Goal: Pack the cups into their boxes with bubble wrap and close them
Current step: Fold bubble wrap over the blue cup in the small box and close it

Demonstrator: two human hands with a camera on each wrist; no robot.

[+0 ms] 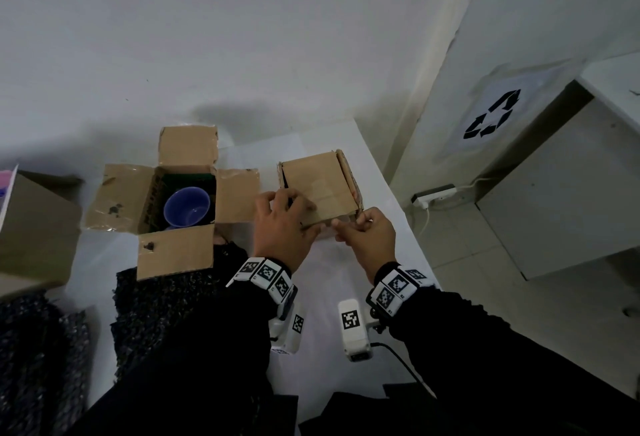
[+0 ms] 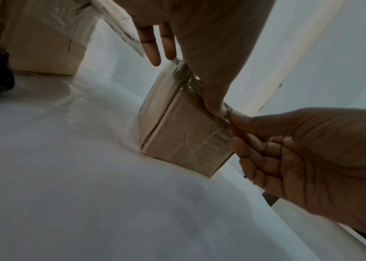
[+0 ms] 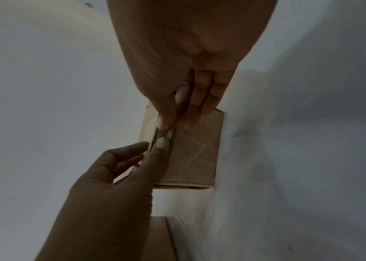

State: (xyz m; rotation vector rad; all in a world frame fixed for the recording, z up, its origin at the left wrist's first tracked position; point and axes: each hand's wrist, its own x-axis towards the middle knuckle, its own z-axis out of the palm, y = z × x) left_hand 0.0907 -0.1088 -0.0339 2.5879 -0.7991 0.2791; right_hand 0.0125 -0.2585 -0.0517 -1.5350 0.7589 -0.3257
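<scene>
From the head camera, a small brown cardboard box with its top flaps folded shut [image 1: 320, 186] sits on the white table [image 1: 346, 262], near its right edge. The left hand [image 1: 282, 224] lies across the near left part of the lid, fingers bent and pressing down. The right hand [image 1: 367, 233] is at the near right corner, thumb and forefinger pinching a flap edge or a strip of clear tape; which one cannot be told here. To the left, just beside it, stands a larger open brown cardboard box [image 1: 173, 200] with four flaps spread, and a blue-violet cup [image 1: 187, 207] stands inside it. Dark bubble wrap [image 1: 166, 304] lies on the table in front of that box.

From the left wrist camera, the left hand [image 2: 202, 44] reaches down with its thumb tip on the top edge of the small box [image 2: 184, 134], the other fingers straight above the lid. The right hand [image 2: 307, 159] meets that thumb, fingers curled, nipping crinkled clear tape at the edge.

From the right wrist camera, the right hand [image 3: 184, 70] pinches the same shiny strip against the small box [image 3: 190, 155], while the left hand [image 3: 110, 185] presses its thumb just below.
</scene>
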